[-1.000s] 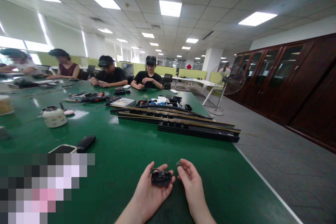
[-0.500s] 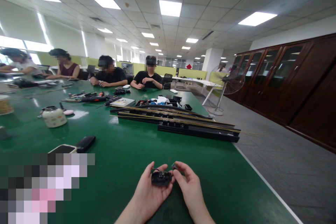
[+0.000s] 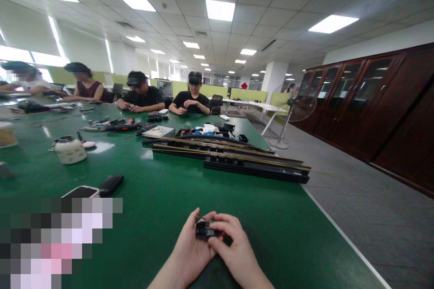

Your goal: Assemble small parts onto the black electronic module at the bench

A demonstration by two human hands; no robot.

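Note:
My left hand (image 3: 190,250) is cupped, palm up, around a small black plastic housing (image 3: 202,230) with an open top. A thin dark wire (image 3: 201,217) rises at the housing's far edge by my left fingers. From the right, my right hand (image 3: 234,240) reaches over the housing, its thumb and fingers closed on the right end. Those fingers cover that end, so any small part between them is hidden. Both hands are above the green table (image 3: 152,244), close to its near edge.
Long black rails (image 3: 257,172) with thin brass-coloured rods (image 3: 233,150) lie across the table ahead. On the left are a dark phone-like item (image 3: 111,185) and a cream jar (image 3: 70,150). Several people sit beyond. A standing fan (image 3: 286,122) is at right.
My right hand has moved left over the housing, and its fingers now cover the right end. The small bluish piece its fingertips pinched before is out of sight. My left hand stays put.

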